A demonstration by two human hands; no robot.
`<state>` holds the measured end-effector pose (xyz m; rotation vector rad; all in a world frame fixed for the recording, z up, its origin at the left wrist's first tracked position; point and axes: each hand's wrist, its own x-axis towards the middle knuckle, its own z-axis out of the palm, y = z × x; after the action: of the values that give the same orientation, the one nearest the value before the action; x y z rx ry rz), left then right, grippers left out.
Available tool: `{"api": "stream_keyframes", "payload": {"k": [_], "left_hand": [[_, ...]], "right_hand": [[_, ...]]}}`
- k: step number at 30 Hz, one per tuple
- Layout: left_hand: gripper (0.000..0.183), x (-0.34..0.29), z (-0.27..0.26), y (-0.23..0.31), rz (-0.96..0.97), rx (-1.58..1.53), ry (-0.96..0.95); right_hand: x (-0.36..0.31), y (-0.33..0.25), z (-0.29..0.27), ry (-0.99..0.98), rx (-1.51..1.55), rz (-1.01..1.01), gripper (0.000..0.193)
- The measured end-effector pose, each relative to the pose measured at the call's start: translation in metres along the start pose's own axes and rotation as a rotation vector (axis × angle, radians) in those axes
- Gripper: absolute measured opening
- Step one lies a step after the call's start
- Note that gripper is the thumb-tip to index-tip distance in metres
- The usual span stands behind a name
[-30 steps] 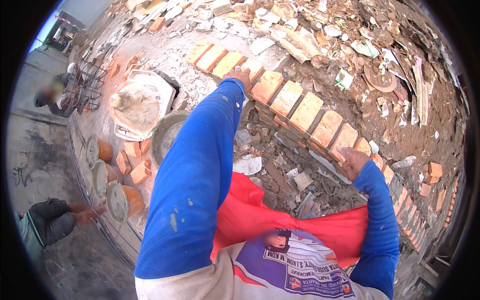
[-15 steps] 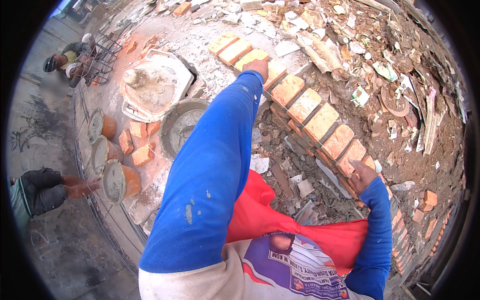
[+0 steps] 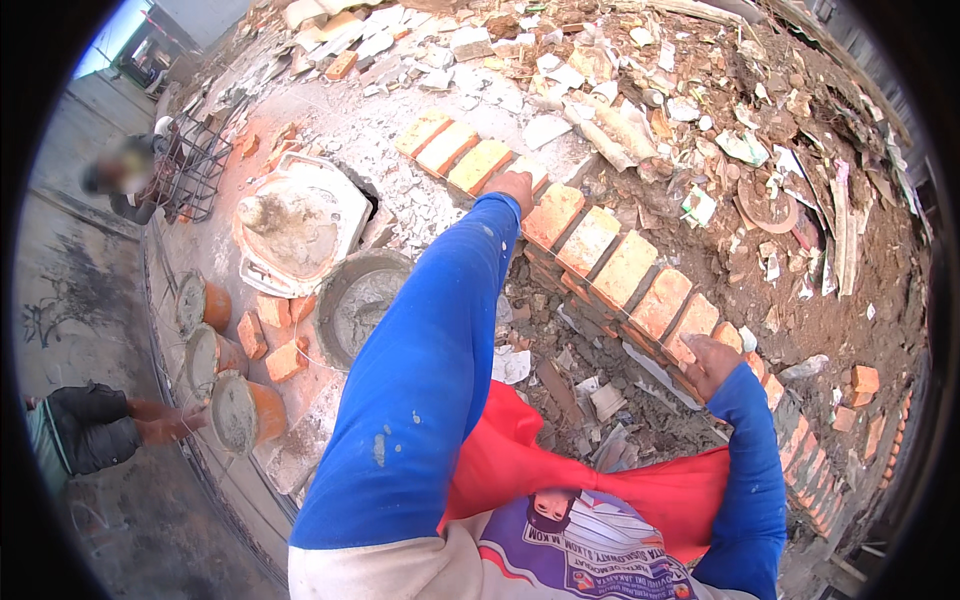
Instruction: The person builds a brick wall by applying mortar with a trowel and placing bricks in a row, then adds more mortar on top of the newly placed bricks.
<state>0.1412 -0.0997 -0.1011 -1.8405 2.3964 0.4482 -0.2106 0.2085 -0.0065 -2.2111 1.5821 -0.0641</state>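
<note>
A row of orange bricks (image 3: 621, 270) lies crosswise, with gaps, on top of a low brick wall that runs from the upper middle down to the right. My left hand (image 3: 512, 190) reaches across to the far part of the row, its fingers closed over the near end of one brick (image 3: 528, 170). Lower down the row, my right hand (image 3: 712, 364) curls its fingers against the near end of another brick (image 3: 692, 322). A thin string runs along the row. The undersides of both hands are hidden.
A round tub of wet mortar (image 3: 362, 300) and a white basin (image 3: 345, 195) stand to the left. Orange buckets (image 3: 262, 412) hold grey mix near a co-worker's hands (image 3: 180, 425). Another person (image 3: 125, 175) is beside a metal rebar cage (image 3: 200, 165). Rubble (image 3: 600, 120) covers the ground beyond the wall.
The view has shifted, so the wall sits lower and further left. My left hand has slid slightly along the row toward me; my right hand stays at nearly the same brick.
</note>
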Motion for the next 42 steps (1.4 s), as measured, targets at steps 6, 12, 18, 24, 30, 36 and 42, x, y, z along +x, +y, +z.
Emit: {"api": "stream_keyframes", "payload": {"k": [6, 12, 18, 24, 30, 36, 42], "left_hand": [[0.05, 0.015, 0.046, 0.044, -0.011, -0.072, -0.086], [0.056, 0.008, 0.053, 0.053, -0.083, -0.092, -0.072], [0.075, 0.011, 0.056, 0.054, -0.13, -0.075, -0.09], [0.077, 0.024, 0.062, 0.052, -0.098, -0.121, -0.082], [0.088, 0.033, 0.056, 0.032, -0.085, -0.294, -0.152], [0.085, 0.027, 0.033, 0.033, -0.108, -0.488, -0.043], [0.1, 0.014, 0.015, 0.022, -0.141, -0.595, 0.084]], "right_hand": [[0.002, -0.015, -0.003, 0.002, 0.045, 0.037, 0.048], [-0.002, -0.006, 0.005, 0.045, 0.055, -0.001, 0.054], [0.016, -0.02, 0.003, -0.026, 0.139, 0.131, 0.05], [0.032, -0.018, -0.001, -0.103, 0.127, 0.149, 0.048], [0.035, -0.017, 0.004, -0.062, 0.147, 0.102, 0.048], [0.036, -0.026, 0.002, -0.116, 0.274, 0.202, 0.052], [0.04, -0.018, 0.017, -0.084, 0.238, 0.123, 0.051]]}}
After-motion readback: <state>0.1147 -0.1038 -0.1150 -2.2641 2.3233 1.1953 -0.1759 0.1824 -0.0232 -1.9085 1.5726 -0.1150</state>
